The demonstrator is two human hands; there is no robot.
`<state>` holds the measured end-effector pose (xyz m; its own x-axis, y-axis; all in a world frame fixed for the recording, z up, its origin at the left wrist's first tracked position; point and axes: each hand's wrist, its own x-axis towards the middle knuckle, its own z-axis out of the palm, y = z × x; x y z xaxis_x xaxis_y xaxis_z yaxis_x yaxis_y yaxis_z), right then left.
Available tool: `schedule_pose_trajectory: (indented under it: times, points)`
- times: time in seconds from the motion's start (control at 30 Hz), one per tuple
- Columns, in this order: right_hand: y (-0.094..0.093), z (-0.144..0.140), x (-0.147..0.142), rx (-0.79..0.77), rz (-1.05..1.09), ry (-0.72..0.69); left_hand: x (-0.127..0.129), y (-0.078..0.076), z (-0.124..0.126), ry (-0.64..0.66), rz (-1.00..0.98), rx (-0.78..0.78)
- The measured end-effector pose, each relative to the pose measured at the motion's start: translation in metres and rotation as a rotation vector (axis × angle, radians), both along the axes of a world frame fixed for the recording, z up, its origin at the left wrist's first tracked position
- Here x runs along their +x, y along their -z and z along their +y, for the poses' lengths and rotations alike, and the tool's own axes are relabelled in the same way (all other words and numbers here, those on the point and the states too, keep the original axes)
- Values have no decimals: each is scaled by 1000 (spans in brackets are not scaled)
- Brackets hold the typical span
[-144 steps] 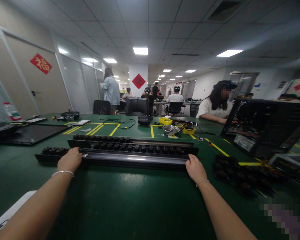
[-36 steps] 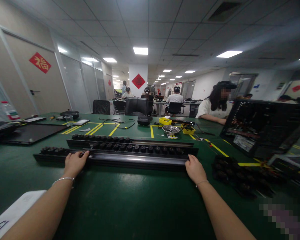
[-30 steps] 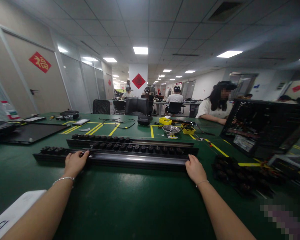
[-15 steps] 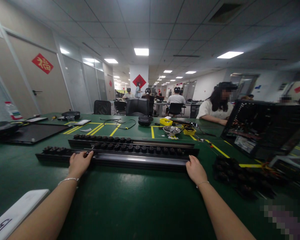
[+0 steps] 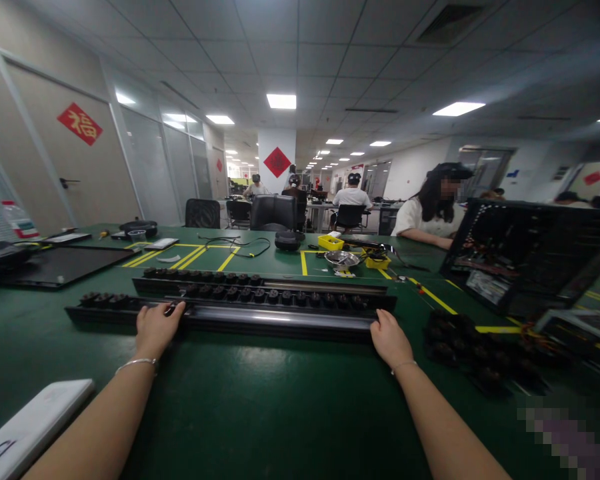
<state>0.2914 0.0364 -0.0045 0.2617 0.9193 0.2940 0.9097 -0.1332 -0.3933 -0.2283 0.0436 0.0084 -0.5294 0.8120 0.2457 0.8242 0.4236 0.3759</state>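
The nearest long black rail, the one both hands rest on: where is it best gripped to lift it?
Probably near both ends, coming from the near edge. The nearest rail is long, thin and lies flat across the green table; the left hand and right hand already sit far apart on it, which should keep it level.
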Motion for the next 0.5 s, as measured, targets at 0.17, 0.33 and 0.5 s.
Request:
schedule_pose_trajectory:
  times: [0.17, 0.33, 0.5]
  points:
    - [-2, -2, -1, -13, 14, 2, 3, 3, -1, -1, 9, 15]
    - [-3, -3, -2, -6, 27, 3, 4, 10, -3, 16, 13, 33]
    - [-4, -4, -2, -14, 49, 7, 19, 7, -11, -19, -48, 32]
